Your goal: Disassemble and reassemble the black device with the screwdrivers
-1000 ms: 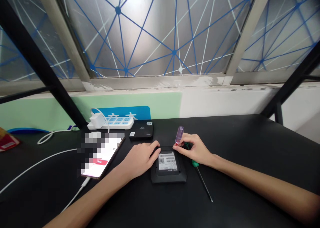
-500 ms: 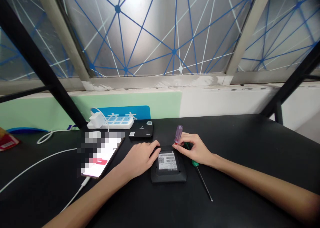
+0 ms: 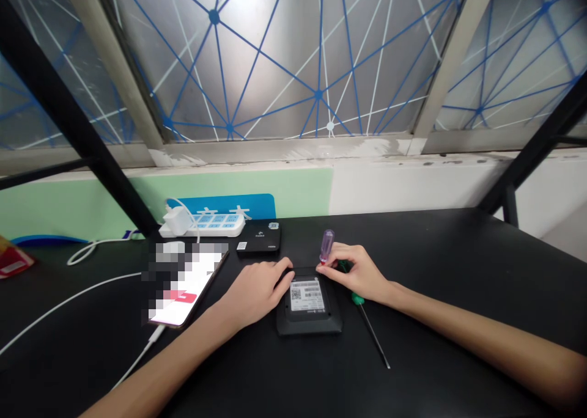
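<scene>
A small black box (image 3: pixel 309 320) with a white label lies bottom-up on the black table (image 3: pixel 440 271). My left hand (image 3: pixel 257 291) rests flat on the table at the box's left edge, fingers stretched out and touching its far left corner. My right hand (image 3: pixel 358 274) pinches the lower end of a purple-handled screwdriver (image 3: pixel 326 247), which stands upright on the box's far right corner. A green-handled screwdriver (image 3: pixel 369 327) lies on the table under and beside my right wrist.
A phone (image 3: pixel 186 286) on a white cable lies left of my left hand. Behind it are a white power strip (image 3: pixel 206 225) with a charger and a second black box (image 3: pixel 259 239). A red packet (image 3: pixel 13 260) sits at the far left. Black frame bars rise on both sides.
Nothing has visibly changed apart from a slight tilt of the purple screwdriver's handle; both hands stay where they were.
</scene>
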Demonstrator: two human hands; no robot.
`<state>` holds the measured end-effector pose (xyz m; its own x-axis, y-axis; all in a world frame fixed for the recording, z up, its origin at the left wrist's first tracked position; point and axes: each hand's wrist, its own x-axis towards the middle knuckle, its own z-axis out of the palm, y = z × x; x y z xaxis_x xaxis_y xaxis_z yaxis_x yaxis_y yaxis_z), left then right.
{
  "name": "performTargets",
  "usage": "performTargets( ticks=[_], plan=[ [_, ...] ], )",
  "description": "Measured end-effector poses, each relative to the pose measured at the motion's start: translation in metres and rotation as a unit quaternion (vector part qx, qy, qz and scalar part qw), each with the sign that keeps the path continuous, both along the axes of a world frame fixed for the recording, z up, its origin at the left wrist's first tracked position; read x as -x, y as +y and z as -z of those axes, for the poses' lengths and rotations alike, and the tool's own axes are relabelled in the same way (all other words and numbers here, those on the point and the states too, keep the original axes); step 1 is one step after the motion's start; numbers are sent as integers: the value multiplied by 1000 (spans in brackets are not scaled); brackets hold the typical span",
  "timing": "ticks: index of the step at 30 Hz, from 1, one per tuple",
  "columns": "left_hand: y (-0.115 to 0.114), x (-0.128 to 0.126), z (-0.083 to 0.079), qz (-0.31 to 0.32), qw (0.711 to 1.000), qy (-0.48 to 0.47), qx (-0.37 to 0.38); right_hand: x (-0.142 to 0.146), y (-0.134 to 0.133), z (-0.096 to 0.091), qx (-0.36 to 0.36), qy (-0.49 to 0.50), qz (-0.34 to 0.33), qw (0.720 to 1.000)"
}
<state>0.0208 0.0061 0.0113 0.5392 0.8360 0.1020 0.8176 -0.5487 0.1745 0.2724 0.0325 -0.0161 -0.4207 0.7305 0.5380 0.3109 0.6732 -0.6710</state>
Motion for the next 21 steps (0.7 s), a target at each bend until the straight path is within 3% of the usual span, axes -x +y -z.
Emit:
performTargets(
  ticks=[21],
  plan=[
    [0, 0, -1, 2, 1000, -8, 9, 3, -1, -2, 5, 1, 4, 1000]
  ],
)
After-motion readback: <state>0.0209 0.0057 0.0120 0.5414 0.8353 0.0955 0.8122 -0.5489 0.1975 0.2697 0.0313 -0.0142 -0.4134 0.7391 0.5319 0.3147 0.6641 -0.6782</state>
